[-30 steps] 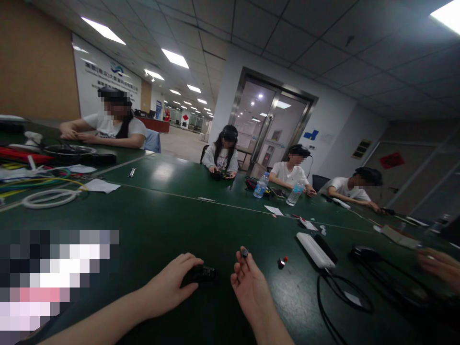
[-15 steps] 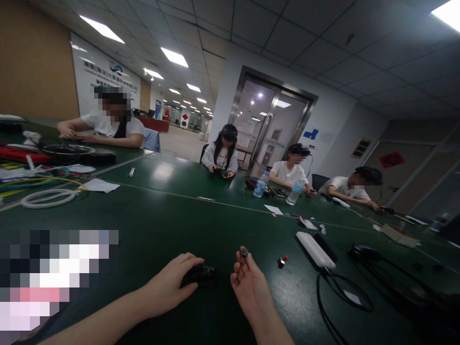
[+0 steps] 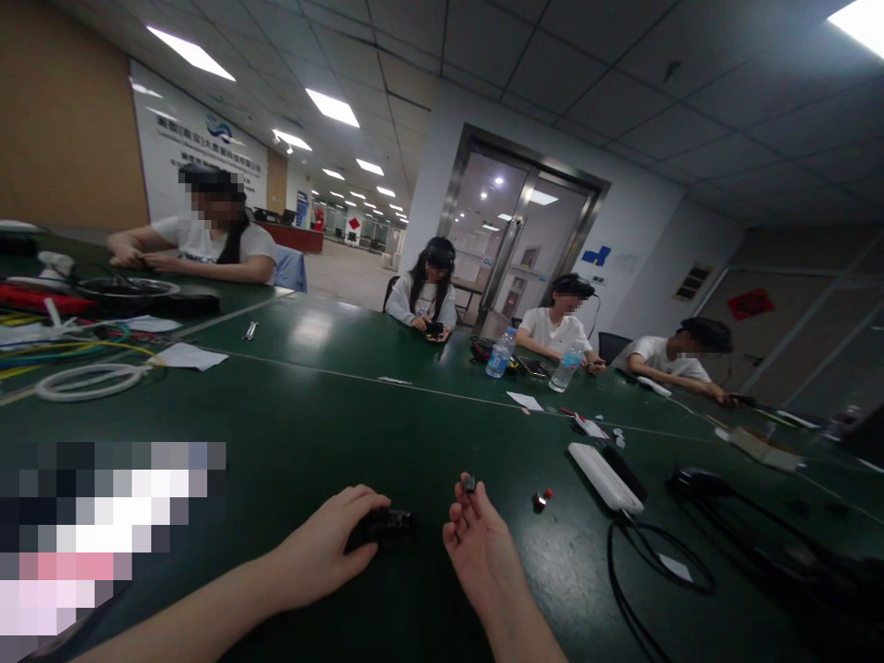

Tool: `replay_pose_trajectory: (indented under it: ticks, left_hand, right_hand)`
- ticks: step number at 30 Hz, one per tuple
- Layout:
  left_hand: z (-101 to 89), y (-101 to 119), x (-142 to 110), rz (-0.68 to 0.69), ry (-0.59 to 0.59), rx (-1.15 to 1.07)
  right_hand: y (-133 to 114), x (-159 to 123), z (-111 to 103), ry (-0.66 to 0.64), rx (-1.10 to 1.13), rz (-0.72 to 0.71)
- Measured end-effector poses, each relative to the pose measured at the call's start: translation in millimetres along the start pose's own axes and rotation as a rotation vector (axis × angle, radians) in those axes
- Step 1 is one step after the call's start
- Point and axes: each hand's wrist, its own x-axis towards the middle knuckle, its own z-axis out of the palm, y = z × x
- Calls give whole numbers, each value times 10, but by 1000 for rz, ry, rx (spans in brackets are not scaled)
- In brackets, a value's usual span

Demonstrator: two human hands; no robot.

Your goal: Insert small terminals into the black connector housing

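My left hand (image 3: 338,543) is curled around the near end of a small black block-shaped device (image 3: 395,523) that lies on the dark green table. Its thumb and fingers grip the sides and hide part of it. Just to the right, my right hand (image 3: 480,529) is palm up. Between its thumb and forefinger it pinches a small dark piece with a shiny grey face (image 3: 470,484), too small to name. On the table to the right of this hand lies a little shiny part with a red-orange bit (image 3: 540,500).
Right of me lie a white power-bank-like box (image 3: 599,474) and black cables (image 3: 622,589). Two water bottles (image 3: 501,353) stand farther back. Coiled tubing (image 3: 87,380), coloured wires and paper (image 3: 190,356) are at the left. Several people sit around the green table (image 3: 290,433).
Another person's hand at the right edge has gone out of view. The small piece in my right hand has turned slightly. My left hand has stayed on the black device.
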Motion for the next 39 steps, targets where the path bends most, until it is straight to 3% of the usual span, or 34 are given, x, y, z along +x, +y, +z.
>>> replay_pose_trajectory:
  ticks: [39]
  left_hand:
    - [-18, 25, -10, -16, -21, -31]
  right_hand:
    - [5, 19, -30, -31, -2, -30]
